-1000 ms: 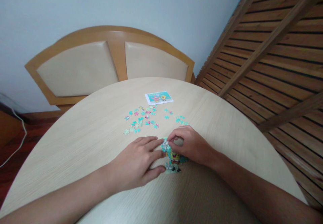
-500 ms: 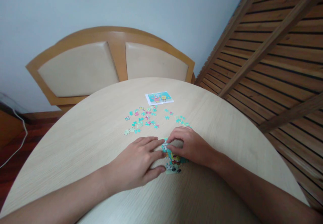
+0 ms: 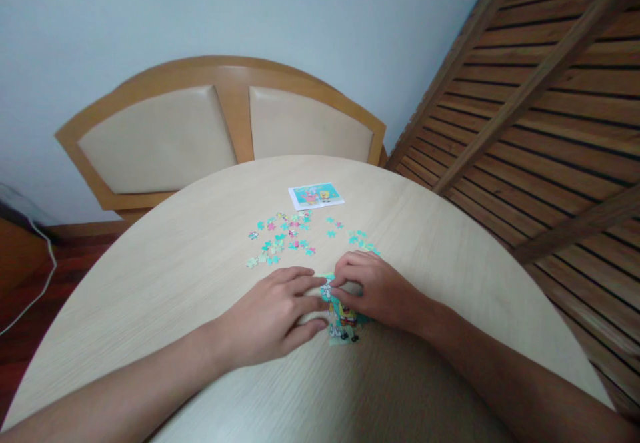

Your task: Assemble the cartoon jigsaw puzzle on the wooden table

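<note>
A partly joined jigsaw puzzle point(image 3: 345, 326) lies flat near me, showing a yellow cartoon figure in red and green. My left hand point(image 3: 283, 313) rests flat on its left side, fingers apart and tips touching the left edge. From the right, my right hand point(image 3: 373, 280) reaches over the upper part, thumb and forefinger pinched at a white-and-teal puzzle piece point(image 3: 327, 290). That hand covers much of the puzzle's right side. Beyond my hands, loose puzzle pieces point(image 3: 277, 243) in teal, pink and pale green are scattered.
On the round wooden table point(image 3: 150, 283), a picture card point(image 3: 317, 196) lies behind the loose pieces. More teal pieces point(image 3: 359, 237) sit just past my right hand. A padded chair back point(image 3: 220, 66) stands at the far edge, and a slatted wooden panel point(image 3: 500, 110) rises at right.
The thumb and forefinger of my right hand have come closer together at the puzzle's top. My left hand has barely shifted, and the loose pieces lie as before.
</note>
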Demonstrator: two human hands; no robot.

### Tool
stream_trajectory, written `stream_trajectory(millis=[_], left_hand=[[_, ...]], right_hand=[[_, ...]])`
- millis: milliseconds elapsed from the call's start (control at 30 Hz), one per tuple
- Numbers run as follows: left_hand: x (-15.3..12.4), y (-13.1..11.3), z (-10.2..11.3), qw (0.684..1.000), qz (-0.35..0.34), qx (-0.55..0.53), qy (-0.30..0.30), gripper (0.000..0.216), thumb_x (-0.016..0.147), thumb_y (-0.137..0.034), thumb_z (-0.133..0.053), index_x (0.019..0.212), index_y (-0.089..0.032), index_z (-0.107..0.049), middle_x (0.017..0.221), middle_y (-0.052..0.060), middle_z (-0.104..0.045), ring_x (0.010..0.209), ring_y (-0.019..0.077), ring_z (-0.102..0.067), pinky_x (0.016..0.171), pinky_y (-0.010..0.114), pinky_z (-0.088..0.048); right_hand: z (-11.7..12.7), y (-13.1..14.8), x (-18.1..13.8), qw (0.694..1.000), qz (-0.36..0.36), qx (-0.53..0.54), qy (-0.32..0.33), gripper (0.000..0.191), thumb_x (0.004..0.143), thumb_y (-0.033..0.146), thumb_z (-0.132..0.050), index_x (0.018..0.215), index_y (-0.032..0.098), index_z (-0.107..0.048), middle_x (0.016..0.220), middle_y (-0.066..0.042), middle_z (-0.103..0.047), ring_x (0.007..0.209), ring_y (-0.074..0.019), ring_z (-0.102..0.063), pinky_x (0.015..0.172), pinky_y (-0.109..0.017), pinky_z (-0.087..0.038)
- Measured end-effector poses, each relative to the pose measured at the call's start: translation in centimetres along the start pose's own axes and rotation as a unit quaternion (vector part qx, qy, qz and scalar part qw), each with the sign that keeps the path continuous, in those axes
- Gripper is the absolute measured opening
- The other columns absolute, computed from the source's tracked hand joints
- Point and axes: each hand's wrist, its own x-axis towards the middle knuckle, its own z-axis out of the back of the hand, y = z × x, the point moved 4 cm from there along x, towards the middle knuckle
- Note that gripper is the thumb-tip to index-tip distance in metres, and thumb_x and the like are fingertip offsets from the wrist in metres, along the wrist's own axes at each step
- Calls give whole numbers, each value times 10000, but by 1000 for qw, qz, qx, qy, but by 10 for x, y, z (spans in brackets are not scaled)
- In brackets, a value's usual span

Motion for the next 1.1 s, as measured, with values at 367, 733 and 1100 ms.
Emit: stream_trajectory(millis=[367, 733, 1100], left_hand=[[-23, 90, 49, 940, 278, 182, -72, 329, 996, -360, -448, 1098, -187, -709, 1080, 111, -727, 960, 282, -661, 813, 401, -536], [-37, 134, 38, 928, 334, 163, -23, 397, 983, -312, -401, 1145, -172, -734, 1115, 151, -701, 1005, 298, -661, 842, 388, -516], [-34, 125, 43, 917, 382, 97, -59, 237, 937, -342, -515, 979, -204, -702, 969, 114, -749, 834, 272, -681, 685, 332, -455]], right_hand=[[0, 0, 1, 1000, 2, 4, -1, 103, 894, 252, -716, 833, 183, -670, 911, -44, -686, 877, -200, -640, 860, -358, -453], [2, 1, 1, 1000, -12, -5, 0, 69, 883, 251, -724, 869, 192, -691, 933, -43, -700, 902, -206, -644, 863, -367, -458], [2, -5, 2, 998, -55, -29, -12, 56, 916, 245, -682, 934, 201, -712, 986, -50, -723, 960, -217, -663, 862, -372, -445]])
